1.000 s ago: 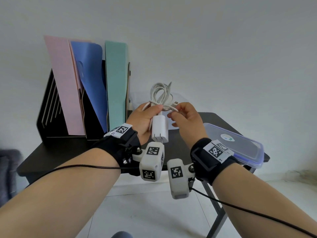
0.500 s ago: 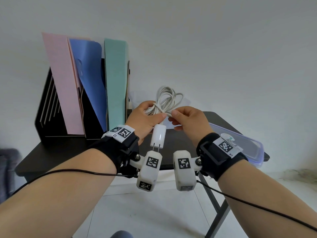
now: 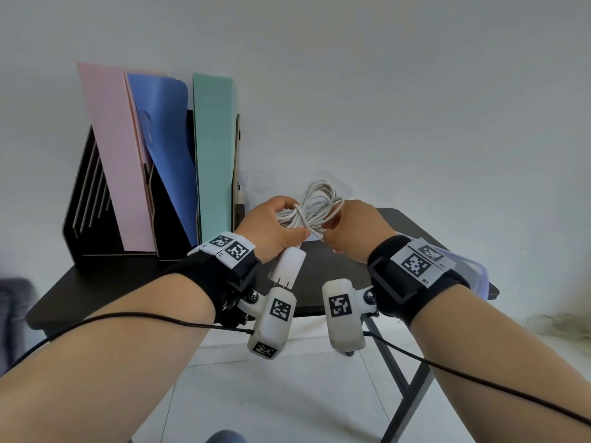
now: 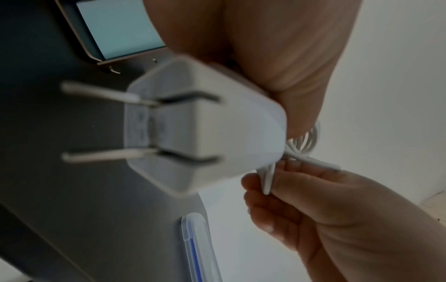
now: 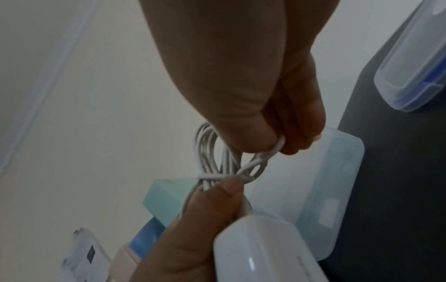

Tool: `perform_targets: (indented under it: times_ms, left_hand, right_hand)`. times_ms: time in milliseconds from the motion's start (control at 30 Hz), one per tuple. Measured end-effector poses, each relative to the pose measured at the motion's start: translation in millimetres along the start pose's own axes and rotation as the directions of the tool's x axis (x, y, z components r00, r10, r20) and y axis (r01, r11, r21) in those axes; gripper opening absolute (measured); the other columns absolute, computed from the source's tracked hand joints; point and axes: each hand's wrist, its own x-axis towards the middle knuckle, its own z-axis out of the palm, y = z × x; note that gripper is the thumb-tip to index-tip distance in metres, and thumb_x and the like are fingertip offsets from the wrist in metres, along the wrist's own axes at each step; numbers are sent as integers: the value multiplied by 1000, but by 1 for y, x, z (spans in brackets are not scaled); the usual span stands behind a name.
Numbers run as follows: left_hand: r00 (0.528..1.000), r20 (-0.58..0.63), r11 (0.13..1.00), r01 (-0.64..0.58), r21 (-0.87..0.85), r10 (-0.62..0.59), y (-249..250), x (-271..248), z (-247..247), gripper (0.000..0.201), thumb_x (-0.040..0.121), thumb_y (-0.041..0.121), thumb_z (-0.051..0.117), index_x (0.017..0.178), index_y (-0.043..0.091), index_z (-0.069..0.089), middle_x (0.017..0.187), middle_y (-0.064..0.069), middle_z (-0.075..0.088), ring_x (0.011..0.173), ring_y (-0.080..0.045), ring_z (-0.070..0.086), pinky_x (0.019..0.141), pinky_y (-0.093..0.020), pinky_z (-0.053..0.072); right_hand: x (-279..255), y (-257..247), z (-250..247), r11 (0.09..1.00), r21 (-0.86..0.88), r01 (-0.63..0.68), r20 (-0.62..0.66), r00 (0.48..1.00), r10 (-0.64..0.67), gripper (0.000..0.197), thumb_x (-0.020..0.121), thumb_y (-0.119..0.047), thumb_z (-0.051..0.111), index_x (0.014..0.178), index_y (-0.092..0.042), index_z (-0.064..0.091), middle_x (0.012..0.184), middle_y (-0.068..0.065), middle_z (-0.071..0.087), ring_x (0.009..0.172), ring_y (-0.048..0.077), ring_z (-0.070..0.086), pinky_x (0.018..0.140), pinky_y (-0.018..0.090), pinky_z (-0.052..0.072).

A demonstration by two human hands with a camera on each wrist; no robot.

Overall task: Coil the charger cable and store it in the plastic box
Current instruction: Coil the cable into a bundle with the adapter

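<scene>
The white charger cable (image 3: 315, 206) is gathered into a loose coil, held up above the black table (image 3: 403, 222). My left hand (image 3: 297, 227) grips the coil at its waist. The white plug adapter (image 3: 287, 265) hangs from that hand, prongs towards my wrist (image 4: 103, 95). My right hand (image 3: 332, 233) pinches the cable's free end (image 5: 272, 150), which loops round the coil's middle (image 5: 210, 176). The clear plastic box (image 5: 333, 200) stands open on the table beyond my hands. Its blue-sealed lid (image 3: 476, 273) lies at the right edge, partly behind my right wrist.
A black file rack (image 3: 80, 215) with pink, blue and green folders fills the table's back left. A white wall stands close behind. The table's front edge is just under my wrists, with pale floor and a dark table leg (image 3: 406, 394) below.
The right hand has brought the free end round the coil's middle. The coil has tipped to the right and the adapter now hangs slanted. Both hands sit closer together.
</scene>
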Motion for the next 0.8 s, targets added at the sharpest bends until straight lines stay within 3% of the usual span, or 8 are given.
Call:
perform_targets:
  times_ms: [100,200,400,467,600,667,733,800]
  left_hand:
    - [1000,-4,1000,13,-26,-13,2,-1,1,40,60,33,77,93,42,56,101,2,70,91,-19,68,86,-43,56]
    - [1000,4,1000,17,-16,-16,1,1,-1,42,64,30,78,100,37,57,99,3,70,90,-19,69,85,-44,56]
    - [999,45,998,-11,65,8,0,3,-6,45,70,26,77,107,34,53,103,1,69,92,-20,67,86,-40,56]
    - [997,70,991,-28,133,19,0,5,-10,45,73,24,75,108,35,50,105,3,68,94,-17,66,86,-34,55]
    - [993,114,969,-40,244,12,-6,5,-17,43,75,22,72,110,35,51,101,5,67,87,-14,63,74,-24,52]
    - [995,97,961,-28,276,1,-6,6,-16,44,77,22,70,116,31,52,98,6,65,84,-13,61,70,-21,47]
    - [998,69,955,-22,294,2,-4,8,-15,46,79,22,68,122,26,52,100,5,64,86,-15,61,74,-24,46]
    - [999,30,960,-19,280,11,-1,10,-14,45,80,22,66,123,24,52,101,3,65,88,-18,62,77,-26,48]
  right_hand:
    - [3,-3,1,989,-149,4,7,1000,-3,16,86,-10,48,72,-9,55,70,7,57,67,22,52,54,25,37]
    - [5,-3,2,958,-286,2,37,999,9,21,92,-9,44,71,-9,50,65,3,48,72,23,51,65,27,37]
    - [2,-5,-4,938,-346,-14,55,998,35,31,91,-6,43,61,-11,42,63,2,44,73,23,48,58,25,35]
    - [-1,-6,-13,953,-301,-9,42,999,23,22,93,-6,41,72,-7,49,74,5,49,77,23,47,55,24,33]
    - [-9,-1,-34,998,-43,-55,55,997,57,22,94,-8,43,101,-2,63,92,6,57,85,20,51,73,26,37]
    - [-12,0,-35,996,32,-86,77,994,83,21,94,-9,44,99,-3,64,88,5,59,79,18,52,67,24,39]
    - [-12,1,-30,984,128,-125,76,990,116,18,93,-9,44,87,-5,61,71,0,57,62,14,49,55,20,37]
    - [-10,2,-23,946,275,-171,43,985,166,22,92,-9,44,73,-9,56,61,-3,53,54,12,45,53,20,37]
